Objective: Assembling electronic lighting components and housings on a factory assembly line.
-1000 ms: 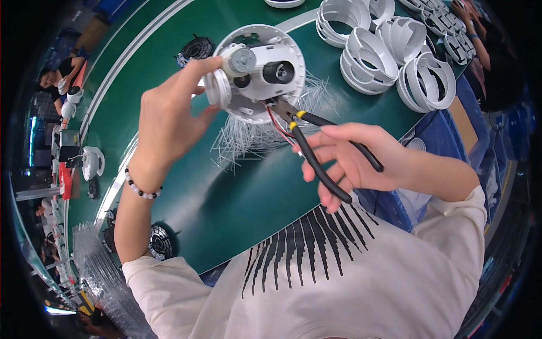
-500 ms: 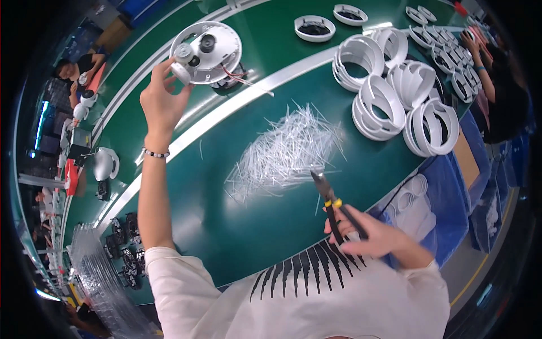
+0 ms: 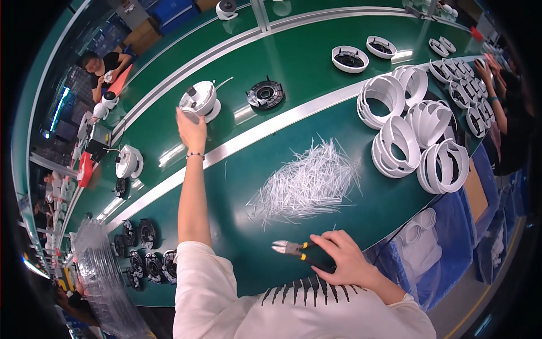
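My left hand [image 3: 192,129] reaches out to the far green belt, its fingers curled against the near side of a white rounded fan-like housing [image 3: 206,101]. The housing sits tilted up on a small round base, a thin wire sticking out to its right. In front of my chest my right hand [image 3: 345,260] grips a pair of diagonal cutting pliers [image 3: 289,247] by black handles with yellow bands. The handles are spread and the jaws point left. Just beyond the pliers lies a heap of thin clear-white plastic strips [image 3: 310,183] on the green table.
A black round part [image 3: 265,94] lies right of the housing. Stacks of white rings [image 3: 389,147] fill the table's right side. Several black round parts [image 3: 152,265] lie at the left, beside clear plastic wrap [image 3: 101,271]. Another white housing [image 3: 129,162] stands on the belt. People work at both sides.
My left hand has lowered the white housing and turned it from facing me to facing up-left. The black round part behind it now shows. The pliers have swung from pointing away to pointing left.
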